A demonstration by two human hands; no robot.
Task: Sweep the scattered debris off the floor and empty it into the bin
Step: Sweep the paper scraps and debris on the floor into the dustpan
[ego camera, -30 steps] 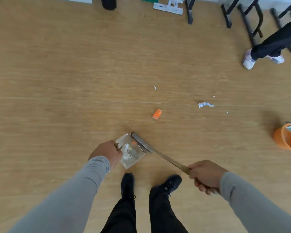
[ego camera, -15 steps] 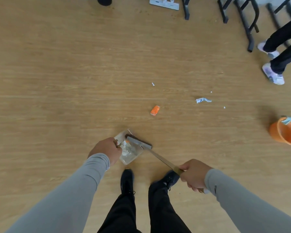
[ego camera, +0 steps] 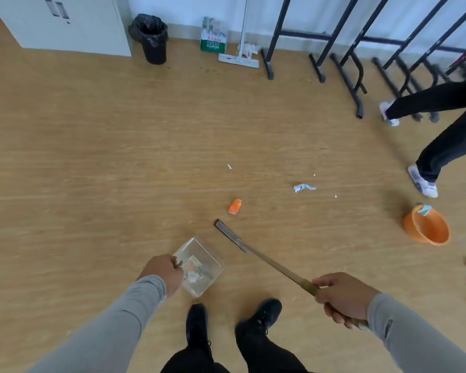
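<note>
My left hand (ego camera: pixel 164 272) grips the near edge of a clear plastic dustpan (ego camera: pixel 199 265) that holds white and orange scraps, low over the wooden floor by my feet. My right hand (ego camera: pixel 343 298) grips the wooden handle of a small brush (ego camera: pixel 256 250), whose head points up-left, just right of the dustpan and apart from it. Beyond the brush head lie an orange scrap (ego camera: pixel 235 206), a crumpled white-blue wrapper (ego camera: pixel 303 187) and tiny white bits (ego camera: pixel 229 166). A black lined bin (ego camera: pixel 150 39) stands at the far wall.
An orange bucket (ego camera: pixel 427 227) sits on the floor at right. Another person's legs (ego camera: pixel 447 141) step past at far right. Black metal stand feet (ego camera: pixel 342 68), a flat mop (ego camera: pixel 240 56), a green-white pack (ego camera: pixel 213 39) and a white cabinet (ego camera: pixel 65 25) line the back wall.
The brush head has left the dustpan and swung right, toward the orange scrap. The view has tilted up, showing the wall and bin. The other person has stepped further in.
</note>
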